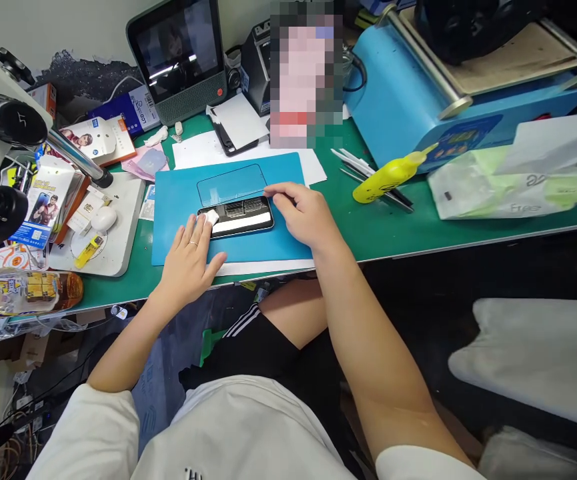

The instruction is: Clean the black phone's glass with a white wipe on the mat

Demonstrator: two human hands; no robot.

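Note:
A smartphone [245,225] lies on the blue mat [178,193], its dark glossy face up with bright reflections. My left hand [188,257] rests at its left end, fingers stretched out and thumb apart. A small crumpled white wipe [211,217] shows at those fingertips; whether they grip it or only press on it is unclear. Just beyond the phone is a clear screen protector [231,185] with a black border. My right hand [303,213] pinches its near right corner between thumb and forefinger.
A yellow squeeze bottle [388,179] lies beside tweezers and other thin tools at right, near a wipes packet [508,183] and a blue machine [398,100]. Behind stands a screen device [178,60]. Boxes [43,207] and a drink bottle [23,291] crowd the left.

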